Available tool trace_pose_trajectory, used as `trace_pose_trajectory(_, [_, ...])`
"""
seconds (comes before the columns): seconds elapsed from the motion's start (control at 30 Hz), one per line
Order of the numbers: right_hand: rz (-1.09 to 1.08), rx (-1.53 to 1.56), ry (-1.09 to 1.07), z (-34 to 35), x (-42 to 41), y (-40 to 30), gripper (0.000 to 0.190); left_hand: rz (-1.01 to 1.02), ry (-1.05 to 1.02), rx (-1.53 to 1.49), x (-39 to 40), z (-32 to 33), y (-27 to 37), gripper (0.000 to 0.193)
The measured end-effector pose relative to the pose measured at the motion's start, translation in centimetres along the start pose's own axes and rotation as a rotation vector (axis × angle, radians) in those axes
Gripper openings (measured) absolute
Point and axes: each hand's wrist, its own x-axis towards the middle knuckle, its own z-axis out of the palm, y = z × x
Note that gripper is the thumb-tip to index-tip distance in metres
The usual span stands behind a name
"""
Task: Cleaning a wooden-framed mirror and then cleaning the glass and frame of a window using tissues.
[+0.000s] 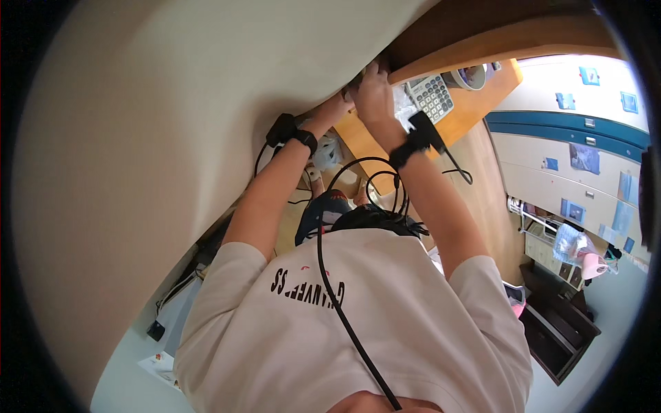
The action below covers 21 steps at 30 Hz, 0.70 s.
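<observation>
Both arms reach forward to a dark gap between a pale wall (155, 103) and the edge of a wooden shelf or cabinet (496, 46). My left hand (348, 98) is low by the wall, its fingers mostly hidden behind the other hand. Over it lies my right hand (374, 93), fingers bent toward a small dark thing that I cannot make out. A black band with a black box sits on each wrist. Beside my right hand, a calculator (433, 98) and clear plastic wrap (404, 106) rest on a wooden desk (470, 116).
A round container (471, 77) stands on the desk past the calculator. Below hangs or lies a plastic bag (327, 151). Black cables (361, 160) loop before my body. Cabinets with blue trim (568, 126), a white cart (542, 227) and a dark wooden unit (557, 330) are at the right.
</observation>
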Motion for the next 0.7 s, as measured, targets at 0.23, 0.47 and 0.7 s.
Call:
trace_pose_trajectory(0.23, [-0.18, 0.333, -0.12, -8.4, -7.2, 2.3, 0.051, -0.183, -0.272, -0.037, 0.7, -2.0, 0.4, 0.098])
trace_pose_trajectory(0.47, [0.292, 0.442, -0.161, -13.8, -10.1, 8.1, 0.038, -0.109, -0.355, 0.143, 1.8, -5.7, 2.5, 0.104])
trace_pose_trajectory(0.7, [0.478, 0.459, 0.012, -16.1, -14.0, 12.4, 0.036, -0.097, -0.148, -0.039, 0.7, -4.3, 0.5, 0.09])
